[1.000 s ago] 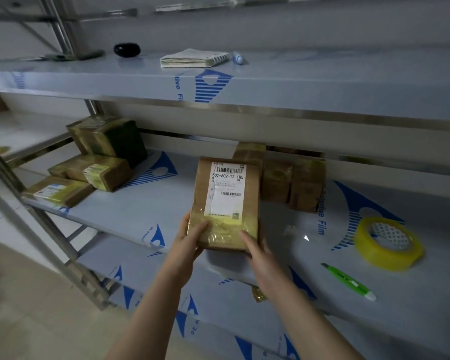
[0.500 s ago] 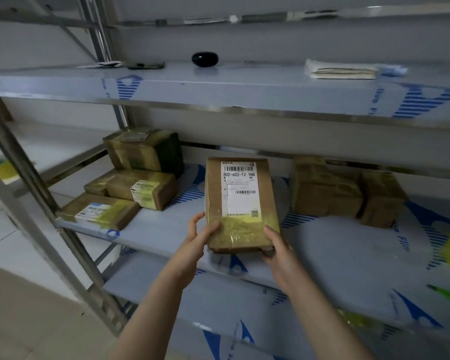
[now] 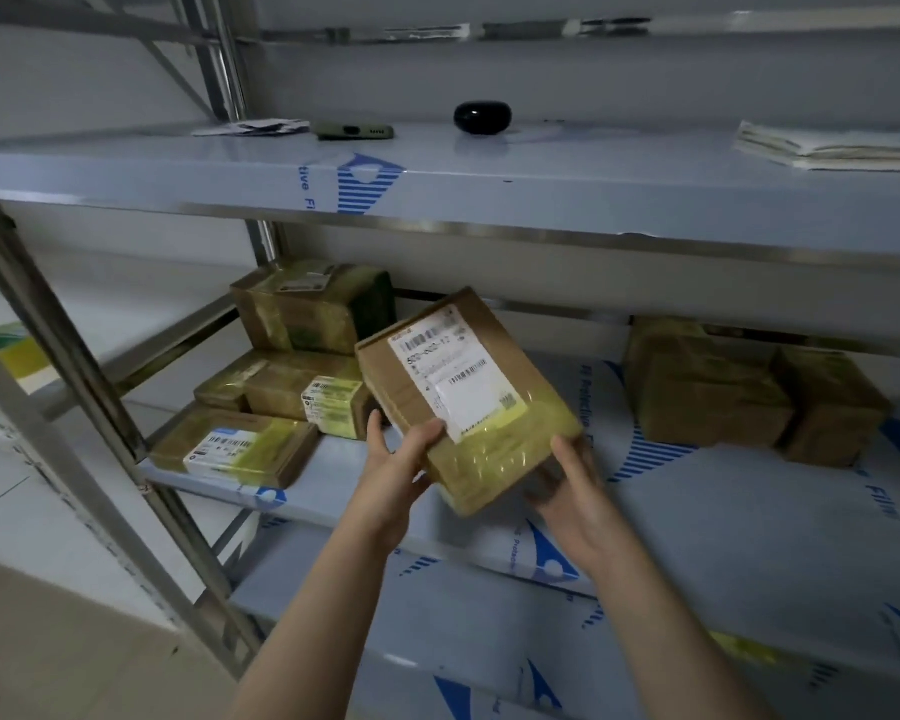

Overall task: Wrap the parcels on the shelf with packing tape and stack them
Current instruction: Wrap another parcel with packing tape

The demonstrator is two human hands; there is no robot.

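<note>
A flat brown parcel (image 3: 468, 392) with a white label and yellowish tape across its near end hangs above the middle shelf (image 3: 723, 517), tilted with its far end to the left. My left hand (image 3: 401, 459) grips its near left corner, thumb on top. My right hand (image 3: 567, 475) holds its near right edge from beneath. To the left lie the taped parcels: a flat one (image 3: 235, 446) at the front, a labelled one (image 3: 302, 392) behind it, and a bigger dark one (image 3: 313, 304) at the back. The tape roll is out of view.
Brown parcels (image 3: 749, 392) sit at the back right of the middle shelf. The upper shelf (image 3: 489, 174) carries a black oval object (image 3: 482, 116), a phone (image 3: 354, 131), papers (image 3: 253, 128) and a notebook (image 3: 842, 148). A slanted metal upright (image 3: 100, 423) stands at left.
Both hands have carried the parcel left toward the taped parcels and turned it counter-clockwise. The view swung left, so the tape roll and green cutter have left the frame.
</note>
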